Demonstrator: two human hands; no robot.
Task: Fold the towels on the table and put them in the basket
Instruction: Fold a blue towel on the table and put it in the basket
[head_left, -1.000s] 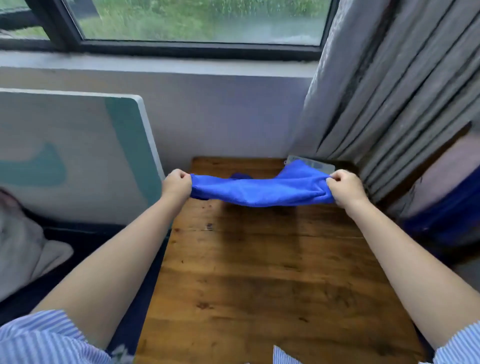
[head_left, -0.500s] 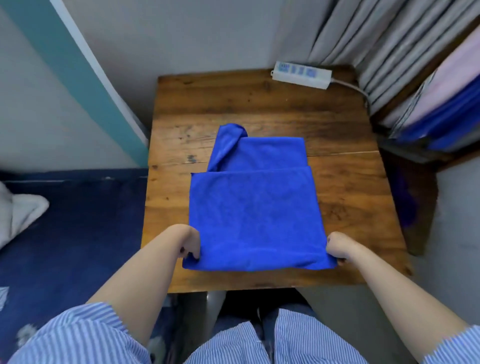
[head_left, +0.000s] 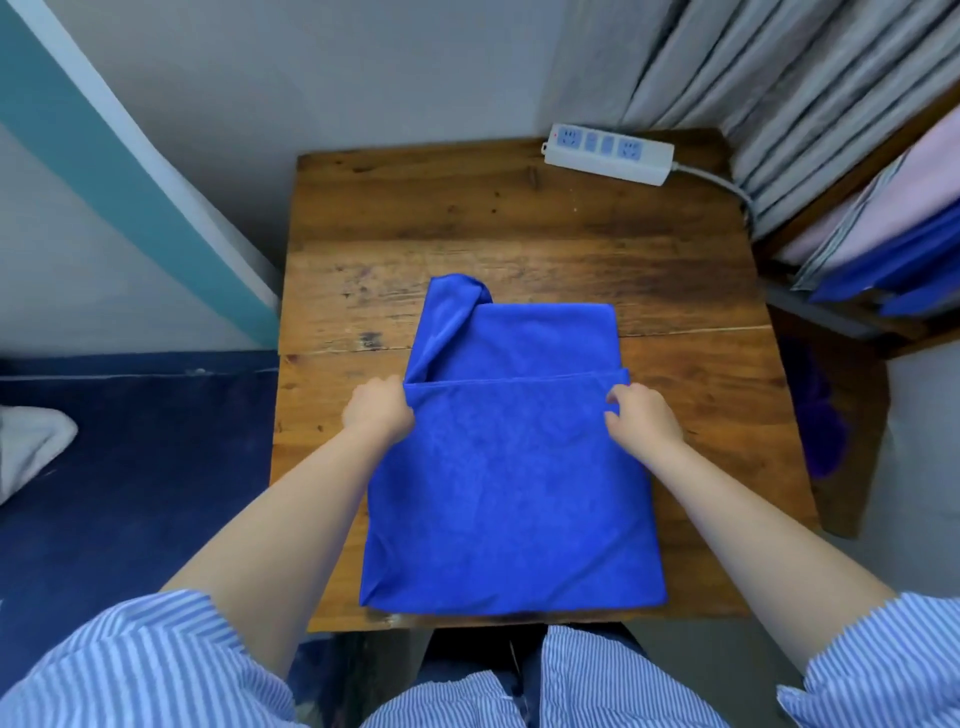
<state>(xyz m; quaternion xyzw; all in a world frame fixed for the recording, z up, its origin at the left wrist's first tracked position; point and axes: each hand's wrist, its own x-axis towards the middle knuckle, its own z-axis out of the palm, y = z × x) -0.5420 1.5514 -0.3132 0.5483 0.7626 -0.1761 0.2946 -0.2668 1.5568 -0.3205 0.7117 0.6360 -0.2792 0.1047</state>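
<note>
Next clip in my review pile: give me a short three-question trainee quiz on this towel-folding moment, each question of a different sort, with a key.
1. True or false: the blue towel lies fully flat in one layer on the wooden table.
2. Multiple choice: where are the left hand and right hand? A) on the power strip; B) at the two ends of the towel's upper folded edge; C) at the towel's near corners.
3. Fill in: the far left corner of the towel's lower layer is ____, not flat.

Key
1. False: an upper layer is folded over a lower one.
2. B
3. bunched up
</note>
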